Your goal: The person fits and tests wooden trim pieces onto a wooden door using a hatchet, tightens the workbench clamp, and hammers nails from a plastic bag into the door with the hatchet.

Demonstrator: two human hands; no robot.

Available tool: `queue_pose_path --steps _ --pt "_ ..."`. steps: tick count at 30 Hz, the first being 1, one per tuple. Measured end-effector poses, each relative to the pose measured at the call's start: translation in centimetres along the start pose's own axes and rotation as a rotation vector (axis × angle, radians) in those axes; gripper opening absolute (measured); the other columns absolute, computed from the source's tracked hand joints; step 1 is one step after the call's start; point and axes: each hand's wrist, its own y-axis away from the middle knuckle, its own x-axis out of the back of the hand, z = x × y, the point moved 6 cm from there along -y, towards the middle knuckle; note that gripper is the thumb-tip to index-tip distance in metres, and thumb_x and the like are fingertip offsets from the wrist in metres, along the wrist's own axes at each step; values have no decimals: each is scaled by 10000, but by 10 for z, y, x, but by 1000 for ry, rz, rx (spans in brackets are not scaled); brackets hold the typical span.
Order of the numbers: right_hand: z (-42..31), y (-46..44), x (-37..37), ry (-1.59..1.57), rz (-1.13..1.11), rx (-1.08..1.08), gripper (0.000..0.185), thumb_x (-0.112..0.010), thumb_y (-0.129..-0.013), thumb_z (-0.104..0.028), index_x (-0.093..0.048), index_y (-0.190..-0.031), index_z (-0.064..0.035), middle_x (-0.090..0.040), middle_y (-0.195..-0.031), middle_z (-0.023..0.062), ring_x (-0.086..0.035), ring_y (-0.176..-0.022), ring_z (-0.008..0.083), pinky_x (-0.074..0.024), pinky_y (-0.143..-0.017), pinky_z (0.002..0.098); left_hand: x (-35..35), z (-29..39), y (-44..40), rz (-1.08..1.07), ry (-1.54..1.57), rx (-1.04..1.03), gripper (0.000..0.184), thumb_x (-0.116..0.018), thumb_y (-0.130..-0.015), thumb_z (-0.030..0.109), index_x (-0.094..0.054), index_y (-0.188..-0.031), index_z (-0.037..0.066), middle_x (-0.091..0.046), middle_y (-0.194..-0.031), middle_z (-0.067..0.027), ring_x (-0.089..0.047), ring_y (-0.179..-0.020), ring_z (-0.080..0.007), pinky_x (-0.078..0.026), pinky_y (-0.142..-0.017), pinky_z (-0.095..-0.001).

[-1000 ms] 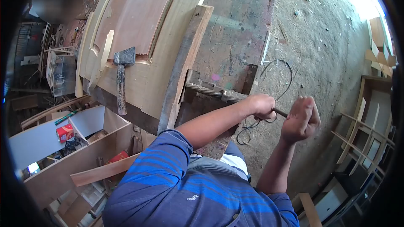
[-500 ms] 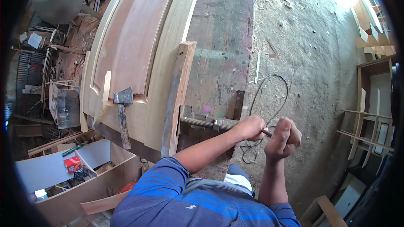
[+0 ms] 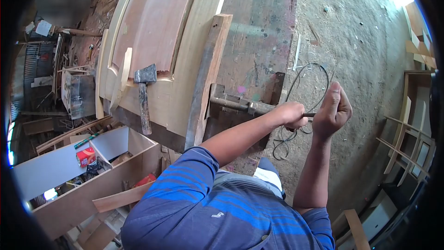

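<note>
A steel bar clamp [image 3: 233, 104] with a threaded screw presses against a wood strip [image 3: 213, 60] along the edge of a panelled wooden door [image 3: 194, 55]. My left hand [image 3: 291, 115] is closed around the outer end of the clamp's screw. A thin rod, the clamp handle [image 3: 309, 115], runs from there to my right hand [image 3: 332, 113], whose fingers are curled at its end with the thumb pointing up. The fingertips of my left hand are partly hidden. A hammer [image 3: 144, 95] with a worn handle lies on the door's corner, beside a thin wood piece [image 3: 122, 76].
The door rests on a paint-stained workbench [image 3: 259, 32]. At lower left stands an open wooden box [image 3: 99, 180] containing a red packet [image 3: 85, 157]. A black cable [image 3: 289, 92] loops on the dirt floor. Wooden frames [image 3: 411, 139] stand at right.
The view has shifted, so the bench and door appear higher and further right. Both hands stay at the clamp; my right hand has risen slightly relative to my left.
</note>
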Motion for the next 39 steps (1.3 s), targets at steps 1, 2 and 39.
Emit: queue_pose_path --steps 1,2,39 --pt "1 -2 0 7 2 17 487 -562 -1141 -151 -385 -694 -72 -302 -645 -100 -237 -626 15 -133 -542 307 3 3 -1 -30 8 22 218 -713 -846 256 -788 -774 64 -764 -790 -197 -775 -792 -400 -614 -735 -522" --pt "4 -2 0 -13 19 5 491 -570 -1137 -156 -398 -683 -74 -302 -643 -105 -237 -621 14 -130 -541 304 2 3 -3 -51 -18 17 246 -687 -883 268 -785 -762 77 -758 -757 -183 -779 -759 -371 -615 -718 -497" --pt "34 -35 -13 132 -136 -58 408 -746 -1063 -331 -565 -746 -148 -455 -661 -76 -365 -549 41 -296 -512 248 26 22 122 528 -6 -179 567 -779 -941 398 -661 -1351 24 -716 -1273 -249 -687 -1216 -426 -545 -1055 -508"
